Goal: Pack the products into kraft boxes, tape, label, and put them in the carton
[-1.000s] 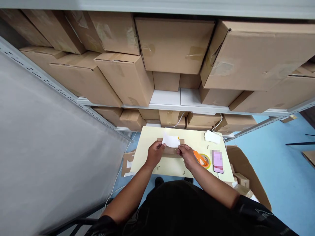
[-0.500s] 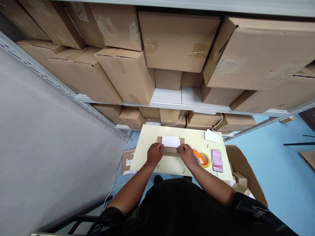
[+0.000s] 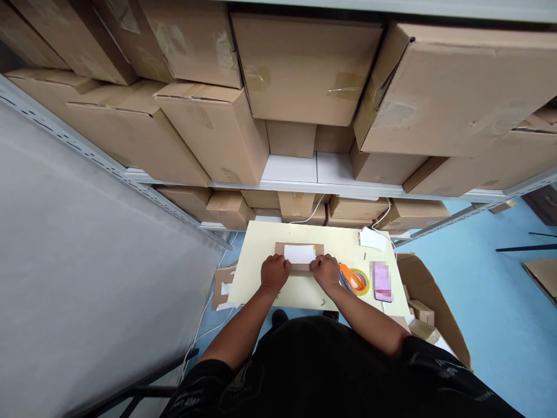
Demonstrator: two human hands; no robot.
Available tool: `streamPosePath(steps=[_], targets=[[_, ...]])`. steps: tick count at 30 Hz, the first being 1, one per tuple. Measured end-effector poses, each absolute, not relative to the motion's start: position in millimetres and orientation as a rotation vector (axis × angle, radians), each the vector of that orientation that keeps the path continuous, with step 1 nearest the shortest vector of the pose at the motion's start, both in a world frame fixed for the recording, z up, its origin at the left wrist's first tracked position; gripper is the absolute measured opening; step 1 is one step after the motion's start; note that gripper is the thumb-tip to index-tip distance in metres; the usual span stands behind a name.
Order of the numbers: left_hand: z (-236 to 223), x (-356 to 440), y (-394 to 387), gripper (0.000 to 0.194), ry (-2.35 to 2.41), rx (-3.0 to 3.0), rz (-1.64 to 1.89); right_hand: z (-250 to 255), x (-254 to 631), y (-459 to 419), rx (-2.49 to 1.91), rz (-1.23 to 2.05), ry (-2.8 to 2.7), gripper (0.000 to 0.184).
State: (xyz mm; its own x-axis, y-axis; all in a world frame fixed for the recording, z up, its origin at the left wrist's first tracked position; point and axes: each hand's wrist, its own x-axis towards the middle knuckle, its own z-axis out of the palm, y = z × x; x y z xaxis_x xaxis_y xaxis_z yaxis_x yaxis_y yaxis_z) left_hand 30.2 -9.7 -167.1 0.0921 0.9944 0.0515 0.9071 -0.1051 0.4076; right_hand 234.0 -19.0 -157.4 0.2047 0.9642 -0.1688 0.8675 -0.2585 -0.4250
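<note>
A small brown cardboard box (image 3: 278,249) lies on a pale yellow table (image 3: 261,238), with a white label (image 3: 299,253) flat on its top. My left hand (image 3: 275,271) rests at the box's near left corner, its fingers curled against the label's lower left edge. At the near right corner my right hand (image 3: 325,270) presses the label's lower right edge with bent fingers. Both hands touch the box and the label.
Orange-handled scissors (image 3: 350,277) lie on a roll of tape (image 3: 364,284) just right of my right hand, beside a pink phone (image 3: 382,281). White paper (image 3: 372,238) lies at the far right corner. Shelves of cardboard boxes (image 3: 304,75) rise behind; an open carton (image 3: 429,302) stands on the blue floor.
The white label was held up above the box; both hands have brought it down flat onto the box top and now press along its near edge.
</note>
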Motion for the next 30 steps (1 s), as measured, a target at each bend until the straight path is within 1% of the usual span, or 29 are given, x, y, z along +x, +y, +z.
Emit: streamPosePath(steps=[5, 10, 13, 14, 15, 18, 21, 25, 30], targets=[[-169, 26, -8, 0.023, 1.963, 1.987, 0.443, -159, 239, -17, -2.250, 0.642, -1.676, 0.013], [-172, 16, -8, 0.022, 1.964, 1.772, 0.559, -169, 247, -14, -2.153, 0.843, -1.430, 0.007], [-177, 8, -9, 0.013, 1.906, 1.685, 0.677, -175, 255, -15, -2.062, 0.954, -1.293, 0.008], [-180, 5, -10, 0.010, 1.892, 1.637, 0.735, -176, 258, -16, -2.030, 0.982, -1.247, 0.009], [-183, 1, -11, 0.011, 1.879, 1.566, 0.795, -178, 261, -18, -2.004, 1.006, -1.192, 0.012], [-193, -8, -16, 0.031, 1.798, 1.255, 0.899, -181, 270, -30, -1.932, 1.094, -1.030, 0.028], [-201, -12, -21, 0.039, 1.654, 1.009, 0.828, -185, 272, -43, -1.823, 1.227, -0.936, 0.044], [-202, -8, -25, 0.039, 1.558, 0.915, 0.739, -187, 267, -51, -1.726, 1.294, -0.860, 0.051], [-184, -7, -21, 0.043, 1.504, 0.948, 0.806, -175, 264, -44, -1.701, 1.334, -0.930, 0.054]])
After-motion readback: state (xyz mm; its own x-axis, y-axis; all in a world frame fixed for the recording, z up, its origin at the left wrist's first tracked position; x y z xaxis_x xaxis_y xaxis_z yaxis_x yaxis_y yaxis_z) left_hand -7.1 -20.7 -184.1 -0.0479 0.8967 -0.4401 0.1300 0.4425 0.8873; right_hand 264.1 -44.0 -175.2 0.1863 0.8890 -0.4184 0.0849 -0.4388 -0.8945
